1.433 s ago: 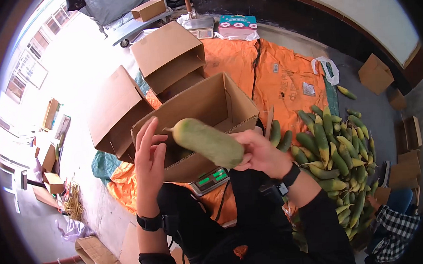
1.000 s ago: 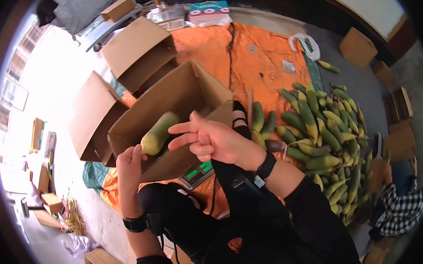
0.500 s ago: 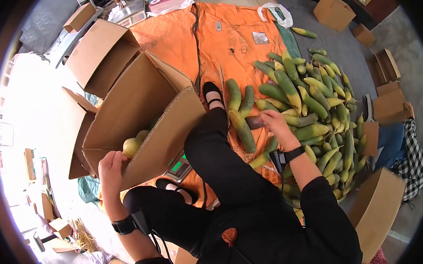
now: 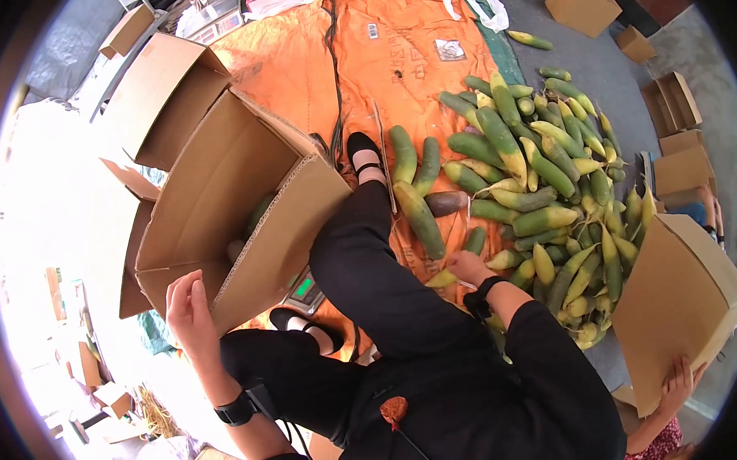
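Observation:
I sit on the floor with an open cardboard box (image 4: pixel 219 195) tilted toward me; a green fruit (image 4: pixel 259 212) lies inside it. My left hand (image 4: pixel 189 308) is at the box's near lower corner, fingers apart, holding nothing. My right hand (image 4: pixel 469 267) reaches past my knee to the near edge of a pile of long green-and-yellow fruits (image 4: pixel 548 189). It is closed around a small yellowish fruit (image 4: pixel 439 279) lying on the orange cloth (image 4: pixel 394 56).
A scale with a green display (image 4: pixel 304 290) sits under the box. A second open box (image 4: pixel 161 91) stands behind it. At lower right another person's hand (image 4: pixel 679 377) holds a cardboard box (image 4: pixel 676 299). Small boxes (image 4: pixel 671 102) lie on the grey floor at right.
The green fruit held in both hands went into the box with my left hand, which has since drawn back to the box's corner. My right hand swung over to the pile and closed on a fruit.

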The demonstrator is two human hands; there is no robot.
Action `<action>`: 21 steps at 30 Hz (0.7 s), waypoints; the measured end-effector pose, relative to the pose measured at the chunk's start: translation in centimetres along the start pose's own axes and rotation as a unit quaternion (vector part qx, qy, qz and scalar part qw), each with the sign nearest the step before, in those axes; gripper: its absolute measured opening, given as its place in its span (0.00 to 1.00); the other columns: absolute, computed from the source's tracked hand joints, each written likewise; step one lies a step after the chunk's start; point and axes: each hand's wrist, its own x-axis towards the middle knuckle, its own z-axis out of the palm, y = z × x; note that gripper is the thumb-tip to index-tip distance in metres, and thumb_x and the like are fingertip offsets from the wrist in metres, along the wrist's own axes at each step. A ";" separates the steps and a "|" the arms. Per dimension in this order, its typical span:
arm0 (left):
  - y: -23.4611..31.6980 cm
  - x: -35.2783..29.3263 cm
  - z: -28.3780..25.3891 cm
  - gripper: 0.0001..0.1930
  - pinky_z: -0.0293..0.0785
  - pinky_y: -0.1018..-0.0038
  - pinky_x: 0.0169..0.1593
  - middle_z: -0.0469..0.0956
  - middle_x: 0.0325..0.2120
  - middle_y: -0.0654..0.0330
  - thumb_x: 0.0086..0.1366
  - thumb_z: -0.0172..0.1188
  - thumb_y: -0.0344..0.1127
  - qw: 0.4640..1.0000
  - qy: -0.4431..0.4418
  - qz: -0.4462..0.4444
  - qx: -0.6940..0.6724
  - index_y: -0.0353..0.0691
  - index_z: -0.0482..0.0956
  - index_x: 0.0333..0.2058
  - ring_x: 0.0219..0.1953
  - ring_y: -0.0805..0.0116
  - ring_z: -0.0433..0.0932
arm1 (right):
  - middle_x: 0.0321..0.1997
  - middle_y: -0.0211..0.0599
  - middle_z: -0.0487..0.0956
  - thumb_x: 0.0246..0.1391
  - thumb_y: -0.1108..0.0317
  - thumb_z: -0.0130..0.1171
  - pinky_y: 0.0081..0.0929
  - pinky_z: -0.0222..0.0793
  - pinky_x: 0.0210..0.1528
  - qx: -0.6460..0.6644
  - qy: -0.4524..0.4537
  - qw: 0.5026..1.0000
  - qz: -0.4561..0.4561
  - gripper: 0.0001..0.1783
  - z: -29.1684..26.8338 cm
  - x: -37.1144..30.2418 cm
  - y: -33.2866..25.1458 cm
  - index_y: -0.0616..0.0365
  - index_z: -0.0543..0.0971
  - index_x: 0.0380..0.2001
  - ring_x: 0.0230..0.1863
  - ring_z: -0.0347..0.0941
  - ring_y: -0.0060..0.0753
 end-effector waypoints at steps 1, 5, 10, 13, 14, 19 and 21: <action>0.0 0.0 0.4 0.07 0.68 0.83 0.37 0.75 0.36 0.62 0.66 0.53 0.26 1.000 0.021 0.012 -0.013 0.31 0.78 0.38 0.33 0.78 0.72 | 0.35 0.45 0.81 0.45 0.62 0.58 0.39 0.73 0.44 -0.069 -0.042 0.996 -0.049 0.11 0.3 0.0 -1.5 0.53 0.83 0.32 0.43 0.77 0.48; -0.3 -0.1 0.5 0.06 0.68 0.83 0.37 0.75 0.36 0.61 0.66 0.52 0.24 0.997 0.057 0.055 -0.017 0.29 0.78 0.36 0.34 0.77 0.72 | 0.41 0.39 0.81 0.46 0.63 0.58 0.42 0.71 0.47 -0.278 -0.074 0.934 -0.213 0.13 2.4 0.4 -4.4 0.50 0.82 0.37 0.49 0.74 0.46; -0.2 -0.2 1.1 0.06 0.68 0.83 0.38 0.75 0.35 0.60 0.66 0.53 0.24 0.997 0.049 0.054 -0.016 0.29 0.78 0.35 0.35 0.75 0.73 | 0.42 0.33 0.81 0.46 0.58 0.61 0.38 0.70 0.45 -0.378 -0.095 0.893 -0.225 0.13 4.7 0.1 -4.8 0.48 0.82 0.36 0.49 0.74 0.38; -0.1 -0.2 1.2 0.05 0.68 0.83 0.37 0.75 0.34 0.60 0.65 0.53 0.24 0.997 0.054 0.055 -0.001 0.29 0.78 0.34 0.35 0.76 0.73 | 0.37 0.27 0.81 0.49 0.55 0.57 0.37 0.68 0.43 -0.409 -0.031 0.874 -0.261 0.11 5.1 -0.4 -4.4 0.44 0.82 0.34 0.48 0.75 0.31; 0.2 -0.2 1.2 0.05 0.68 0.83 0.37 0.75 0.34 0.60 0.65 0.53 0.24 0.997 0.058 0.053 -0.001 0.29 0.78 0.34 0.35 0.76 0.73 | 0.36 0.26 0.81 0.51 0.57 0.55 0.38 0.68 0.43 -0.392 -0.054 0.886 -0.243 0.11 5.1 -0.4 -4.3 0.44 0.82 0.33 0.47 0.75 0.31; 0.2 0.0 1.1 0.05 0.67 0.83 0.34 0.75 0.34 0.60 0.65 0.54 0.24 0.995 0.074 0.071 -0.015 0.29 0.78 0.33 0.32 0.77 0.72 | 0.36 0.27 0.80 0.52 0.62 0.51 0.37 0.69 0.41 -0.377 -0.043 0.889 -0.255 0.10 4.5 -0.1 -4.0 0.45 0.80 0.34 0.45 0.76 0.33; 0.4 -0.1 1.2 0.05 0.67 0.83 0.33 0.76 0.33 0.60 0.65 0.54 0.24 0.995 0.081 0.057 -0.024 0.29 0.78 0.33 0.31 0.76 0.72 | 0.37 0.29 0.80 0.51 0.64 0.51 0.37 0.69 0.41 -0.355 -0.031 0.898 -0.259 0.09 3.6 -0.4 -3.8 0.47 0.79 0.35 0.44 0.76 0.33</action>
